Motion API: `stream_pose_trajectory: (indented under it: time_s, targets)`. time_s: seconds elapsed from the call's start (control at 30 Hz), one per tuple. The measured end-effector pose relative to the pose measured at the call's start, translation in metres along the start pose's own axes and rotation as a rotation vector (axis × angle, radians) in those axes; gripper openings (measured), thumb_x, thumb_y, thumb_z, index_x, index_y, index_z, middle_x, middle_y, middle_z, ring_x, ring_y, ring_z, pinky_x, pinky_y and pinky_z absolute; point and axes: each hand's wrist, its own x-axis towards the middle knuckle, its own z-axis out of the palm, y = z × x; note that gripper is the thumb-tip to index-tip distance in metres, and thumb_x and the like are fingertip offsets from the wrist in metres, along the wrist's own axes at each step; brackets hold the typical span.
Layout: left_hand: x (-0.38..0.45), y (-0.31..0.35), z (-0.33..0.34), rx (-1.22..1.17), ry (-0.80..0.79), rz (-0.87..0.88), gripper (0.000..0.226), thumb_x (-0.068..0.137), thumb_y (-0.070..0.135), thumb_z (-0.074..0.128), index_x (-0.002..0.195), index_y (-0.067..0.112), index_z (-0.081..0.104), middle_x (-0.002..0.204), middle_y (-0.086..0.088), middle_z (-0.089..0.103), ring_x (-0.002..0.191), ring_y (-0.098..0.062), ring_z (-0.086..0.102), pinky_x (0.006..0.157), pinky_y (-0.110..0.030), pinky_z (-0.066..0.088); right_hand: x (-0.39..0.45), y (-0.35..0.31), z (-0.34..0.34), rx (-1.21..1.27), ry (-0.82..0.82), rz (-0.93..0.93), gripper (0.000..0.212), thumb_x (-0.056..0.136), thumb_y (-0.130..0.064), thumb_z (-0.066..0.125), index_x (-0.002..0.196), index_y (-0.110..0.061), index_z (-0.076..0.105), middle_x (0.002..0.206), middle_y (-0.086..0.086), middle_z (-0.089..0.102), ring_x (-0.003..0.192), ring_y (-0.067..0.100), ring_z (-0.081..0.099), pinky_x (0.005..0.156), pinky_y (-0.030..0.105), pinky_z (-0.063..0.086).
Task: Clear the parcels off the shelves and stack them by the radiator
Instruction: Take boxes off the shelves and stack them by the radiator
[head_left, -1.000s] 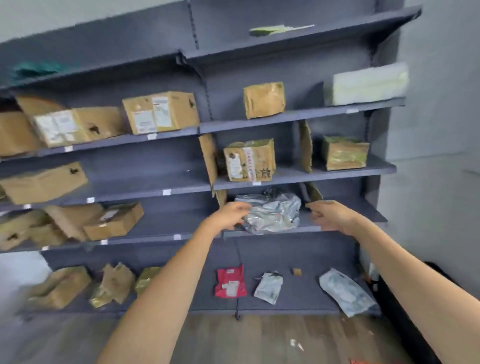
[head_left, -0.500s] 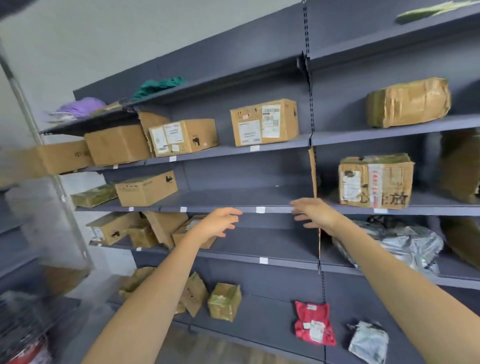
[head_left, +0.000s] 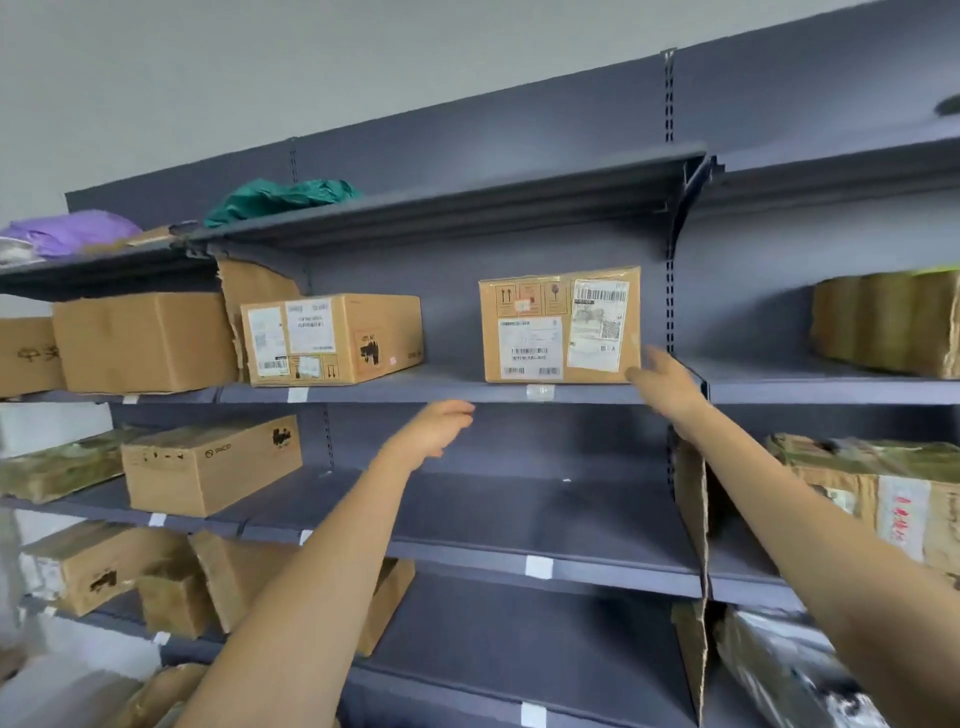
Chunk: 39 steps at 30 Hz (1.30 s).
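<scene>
A cardboard parcel with white shipping labels (head_left: 558, 325) stands on a grey shelf (head_left: 415, 391) at chest height. My right hand (head_left: 662, 382) reaches up with its fingers straight, right at the parcel's lower right corner. My left hand (head_left: 434, 428) hovers just below the shelf edge, left of the parcel, fingers relaxed and holding nothing. A wider labelled box (head_left: 332, 338) sits further left on the same shelf.
More cardboard boxes (head_left: 208, 465) fill the lower left shelves. Taped parcels (head_left: 883, 322) sit in the right bay behind a cardboard divider (head_left: 693, 525). Green (head_left: 280, 195) and purple (head_left: 72, 231) bags lie on the top shelf. The middle shelf below my hands is bare.
The view has swung left and up from the silver bag on a lower shelf. Both hands have risen, the right one now at the labelled parcel's corner.
</scene>
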Motion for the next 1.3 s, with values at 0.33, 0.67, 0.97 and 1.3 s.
stream_pose_trajectory:
  time_s: [0.33,0.67,0.97,1.3]
  targets:
    - [0.139,0.026,-0.006,-0.217,0.116,0.172,0.054,0.099,0.034,0.036,0.149,0.026,0.016,0.156,0.0,0.021,0.141,-0.02,0.026,0.112,-0.033,0.026,0.115,-0.01,0.043,0.123,0.397,0.084,0.04,0.092,-0.023,0.044,0.127,-0.006,0.036,0.128,0.017,0.05,0.118,0.034,0.047,0.097,0.047,0.042]
    - [0.172,0.05,-0.005,-0.607,0.082,0.259,0.043,0.097,0.034,0.031,0.121,0.007,0.055,0.112,-0.007,0.066,0.102,-0.023,0.064,0.064,-0.025,0.047,0.094,-0.017,0.038,0.189,0.63,0.128,0.049,0.088,-0.038,0.033,0.086,0.0,0.063,0.095,0.015,0.065,0.085,0.03,0.057,0.079,0.038,0.043]
    - [0.124,0.004,-0.093,-0.558,0.269,0.185,0.072,0.093,0.063,0.014,0.117,0.012,0.059,0.108,-0.006,0.067,0.106,-0.025,0.059,0.091,-0.038,0.045,0.023,-0.054,0.064,0.318,0.508,0.162,0.078,0.089,-0.066,0.023,0.127,-0.007,0.056,0.122,0.016,0.062,0.112,0.035,0.058,0.095,0.047,0.047]
    - [0.063,-0.057,-0.087,-0.398,-0.454,0.109,0.055,0.083,0.056,0.057,0.131,0.033,0.043,0.121,0.002,0.061,0.109,-0.02,0.059,0.099,-0.045,0.046,-0.078,0.008,0.1,0.232,0.131,0.365,0.073,0.074,-0.08,0.036,0.113,-0.021,0.055,0.105,0.001,0.061,0.097,0.021,0.057,0.079,0.035,0.048]
